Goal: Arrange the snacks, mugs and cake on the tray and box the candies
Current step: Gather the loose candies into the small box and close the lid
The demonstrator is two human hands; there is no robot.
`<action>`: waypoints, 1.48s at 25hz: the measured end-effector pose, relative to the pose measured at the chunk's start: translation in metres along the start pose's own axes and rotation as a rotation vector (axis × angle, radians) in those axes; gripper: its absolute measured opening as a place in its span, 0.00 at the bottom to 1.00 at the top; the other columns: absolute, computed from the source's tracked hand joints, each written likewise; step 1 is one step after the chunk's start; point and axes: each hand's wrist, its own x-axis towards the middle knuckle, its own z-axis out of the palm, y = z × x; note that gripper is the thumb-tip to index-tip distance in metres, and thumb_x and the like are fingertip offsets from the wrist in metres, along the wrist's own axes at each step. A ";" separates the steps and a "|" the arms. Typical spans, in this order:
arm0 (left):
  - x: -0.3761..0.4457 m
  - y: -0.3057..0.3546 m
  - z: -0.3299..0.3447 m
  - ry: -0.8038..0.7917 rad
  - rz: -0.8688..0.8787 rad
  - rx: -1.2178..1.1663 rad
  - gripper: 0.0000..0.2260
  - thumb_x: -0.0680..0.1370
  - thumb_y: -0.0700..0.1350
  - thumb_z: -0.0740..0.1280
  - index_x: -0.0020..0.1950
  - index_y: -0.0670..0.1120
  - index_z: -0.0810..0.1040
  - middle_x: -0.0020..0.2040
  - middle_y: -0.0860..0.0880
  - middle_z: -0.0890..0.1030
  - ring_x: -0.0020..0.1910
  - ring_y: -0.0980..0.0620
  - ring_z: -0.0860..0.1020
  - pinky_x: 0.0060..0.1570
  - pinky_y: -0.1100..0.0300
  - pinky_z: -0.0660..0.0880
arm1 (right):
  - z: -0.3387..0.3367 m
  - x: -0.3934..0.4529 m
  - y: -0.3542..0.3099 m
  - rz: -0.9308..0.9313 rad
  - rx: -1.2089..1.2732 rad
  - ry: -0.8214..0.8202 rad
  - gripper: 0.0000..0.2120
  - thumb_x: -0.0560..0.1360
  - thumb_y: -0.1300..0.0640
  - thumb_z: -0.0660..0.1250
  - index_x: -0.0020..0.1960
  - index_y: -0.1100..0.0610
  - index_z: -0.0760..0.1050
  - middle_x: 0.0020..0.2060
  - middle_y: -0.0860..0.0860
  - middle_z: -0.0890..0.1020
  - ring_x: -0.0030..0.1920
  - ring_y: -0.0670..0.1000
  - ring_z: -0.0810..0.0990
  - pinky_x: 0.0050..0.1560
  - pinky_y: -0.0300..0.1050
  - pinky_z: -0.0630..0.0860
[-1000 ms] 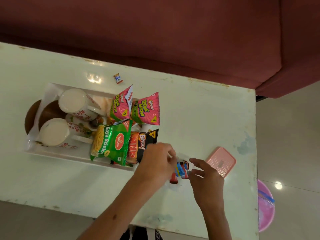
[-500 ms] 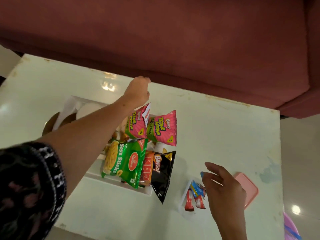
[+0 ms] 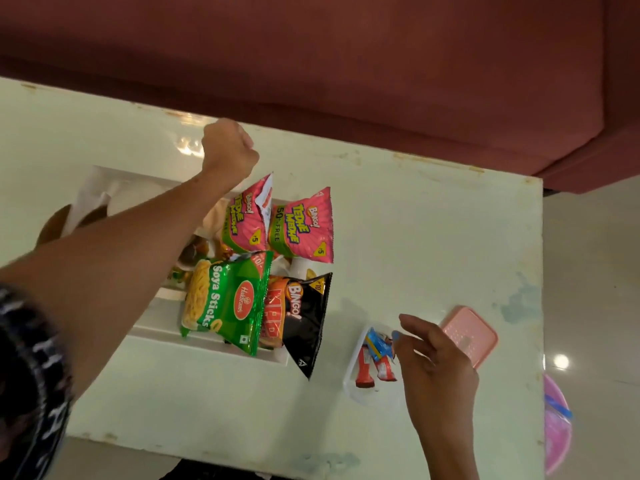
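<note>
— Where's the left hand (image 3: 228, 150)?
— Beyond the tray (image 3: 214, 344), fingers curled; what they pinch, I cannot tell.
— The right hand (image 3: 438, 362)?
— Fingers loosely spread over the candies (image 3: 375, 355) in the clear box (image 3: 353, 362), near right.

Left hand (image 3: 227, 150) fisted beyond tray (image 3: 156, 327); right hand (image 3: 440, 362) over candies (image 3: 375, 355).

The two pink crinkly snack packets (image 3: 300, 227) read "Bingo! Tedhe Medhe", the nearer one also "50% free". The green foil packet (image 3: 227, 301) says "Soya Sticks" and "Haldiram's". The black triangular packet (image 3: 306, 318) shows "Bingo!" and "10".
</note>
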 end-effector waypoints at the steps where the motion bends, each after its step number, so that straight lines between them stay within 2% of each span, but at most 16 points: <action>1: -0.016 0.016 -0.010 0.063 0.015 -0.174 0.08 0.69 0.36 0.67 0.46 0.38 0.81 0.45 0.39 0.83 0.45 0.43 0.82 0.49 0.53 0.79 | -0.004 0.001 0.000 0.006 0.011 0.026 0.10 0.73 0.66 0.68 0.49 0.52 0.80 0.41 0.39 0.82 0.38 0.28 0.78 0.31 0.19 0.69; 4: -0.099 0.058 -0.035 0.160 0.198 -0.538 0.07 0.67 0.38 0.68 0.42 0.45 0.82 0.37 0.51 0.84 0.37 0.57 0.82 0.40 0.61 0.80 | -0.018 0.005 0.005 0.015 -0.016 0.106 0.09 0.73 0.63 0.69 0.48 0.50 0.81 0.39 0.39 0.82 0.38 0.26 0.77 0.33 0.20 0.69; 6: -0.179 0.076 -0.030 0.061 0.253 -0.609 0.07 0.66 0.39 0.68 0.41 0.48 0.81 0.35 0.56 0.83 0.34 0.61 0.81 0.38 0.67 0.78 | -0.029 0.009 0.011 0.028 -0.051 0.154 0.09 0.73 0.61 0.69 0.48 0.49 0.81 0.40 0.39 0.82 0.38 0.26 0.77 0.37 0.26 0.70; 9: -0.279 0.088 0.007 -0.234 0.191 -0.423 0.08 0.69 0.38 0.65 0.43 0.48 0.80 0.37 0.51 0.84 0.35 0.54 0.80 0.38 0.59 0.77 | -0.044 0.016 0.023 0.095 -0.084 0.197 0.08 0.72 0.60 0.69 0.47 0.48 0.81 0.40 0.43 0.84 0.41 0.37 0.81 0.44 0.36 0.72; 11: -0.309 0.086 0.037 -0.427 0.170 -0.200 0.11 0.74 0.39 0.61 0.51 0.47 0.79 0.46 0.47 0.84 0.44 0.49 0.80 0.46 0.56 0.77 | -0.055 0.021 0.032 0.124 -0.121 0.182 0.08 0.72 0.59 0.69 0.48 0.48 0.80 0.43 0.48 0.84 0.45 0.48 0.82 0.51 0.45 0.74; 12: -0.314 0.083 0.048 -0.472 0.163 -0.115 0.12 0.75 0.39 0.59 0.54 0.47 0.78 0.49 0.45 0.83 0.48 0.48 0.79 0.48 0.56 0.76 | -0.060 0.024 0.036 0.137 -0.141 0.174 0.08 0.72 0.58 0.69 0.49 0.48 0.80 0.46 0.50 0.84 0.46 0.50 0.82 0.53 0.47 0.75; 14: -0.316 0.077 0.061 -0.515 0.136 -0.042 0.12 0.76 0.40 0.58 0.56 0.47 0.76 0.51 0.44 0.82 0.50 0.47 0.78 0.48 0.57 0.75 | -0.067 0.032 0.041 0.157 -0.197 0.173 0.10 0.72 0.57 0.70 0.53 0.51 0.79 0.52 0.52 0.83 0.46 0.49 0.80 0.50 0.44 0.74; 15: -0.317 0.074 0.063 -0.510 0.126 -0.026 0.11 0.76 0.41 0.59 0.56 0.48 0.76 0.50 0.44 0.82 0.49 0.46 0.79 0.47 0.56 0.75 | -0.068 0.036 0.043 0.164 -0.238 0.183 0.12 0.72 0.56 0.70 0.56 0.52 0.78 0.54 0.52 0.82 0.46 0.49 0.79 0.46 0.40 0.71; 17: -0.318 0.069 0.062 -0.461 0.101 -0.043 0.09 0.75 0.45 0.61 0.54 0.48 0.77 0.48 0.45 0.83 0.47 0.46 0.80 0.46 0.55 0.76 | -0.066 0.046 0.047 0.188 -0.347 0.209 0.20 0.72 0.52 0.70 0.62 0.55 0.74 0.58 0.56 0.79 0.53 0.55 0.78 0.48 0.41 0.70; 20: -0.318 0.054 0.054 -0.333 0.081 -0.175 0.07 0.74 0.45 0.65 0.50 0.48 0.79 0.45 0.48 0.84 0.43 0.49 0.81 0.43 0.53 0.79 | -0.052 0.059 0.052 0.294 -0.468 0.227 0.36 0.70 0.45 0.71 0.70 0.58 0.62 0.63 0.64 0.70 0.63 0.65 0.70 0.60 0.53 0.69; 22: -0.320 0.043 0.054 -0.272 0.086 -0.186 0.08 0.74 0.43 0.66 0.53 0.48 0.77 0.48 0.49 0.81 0.45 0.51 0.79 0.42 0.55 0.79 | -0.040 0.065 0.054 0.366 -0.526 0.235 0.43 0.67 0.41 0.72 0.72 0.58 0.57 0.63 0.66 0.65 0.64 0.67 0.65 0.60 0.59 0.69; 25: -0.325 0.031 0.060 -0.239 0.039 -0.194 0.17 0.74 0.41 0.66 0.62 0.48 0.72 0.56 0.49 0.75 0.54 0.52 0.74 0.47 0.66 0.72 | -0.032 0.071 0.057 0.348 -0.599 0.240 0.45 0.64 0.41 0.74 0.72 0.54 0.56 0.61 0.65 0.65 0.61 0.67 0.66 0.53 0.59 0.72; 28: -0.330 0.029 0.068 -0.290 -0.027 -0.199 0.21 0.75 0.41 0.65 0.67 0.47 0.66 0.61 0.49 0.72 0.61 0.53 0.70 0.53 0.67 0.68 | -0.034 0.073 0.061 0.350 -0.583 0.220 0.46 0.63 0.46 0.76 0.72 0.54 0.54 0.61 0.64 0.65 0.61 0.67 0.67 0.52 0.59 0.72; 33: -0.338 0.029 0.071 -0.325 -0.127 -0.296 0.19 0.76 0.38 0.63 0.66 0.47 0.67 0.59 0.49 0.74 0.55 0.55 0.73 0.50 0.69 0.69 | -0.047 0.055 0.055 0.414 -0.414 0.171 0.46 0.62 0.43 0.74 0.72 0.55 0.55 0.63 0.64 0.66 0.64 0.66 0.67 0.63 0.60 0.69; 35: -0.337 0.027 0.072 -0.329 -0.167 -0.352 0.17 0.76 0.37 0.62 0.64 0.46 0.70 0.57 0.49 0.76 0.51 0.57 0.73 0.49 0.70 0.71 | -0.046 0.039 0.045 0.355 -0.346 0.152 0.46 0.59 0.40 0.72 0.71 0.52 0.58 0.62 0.62 0.68 0.61 0.65 0.70 0.60 0.57 0.72; 37: -0.335 0.023 0.071 -0.336 -0.200 -0.404 0.15 0.77 0.34 0.59 0.62 0.45 0.72 0.56 0.48 0.77 0.49 0.59 0.73 0.46 0.77 0.68 | -0.033 0.017 0.036 0.254 -0.354 0.095 0.45 0.56 0.39 0.71 0.70 0.50 0.60 0.60 0.61 0.69 0.58 0.63 0.72 0.53 0.50 0.72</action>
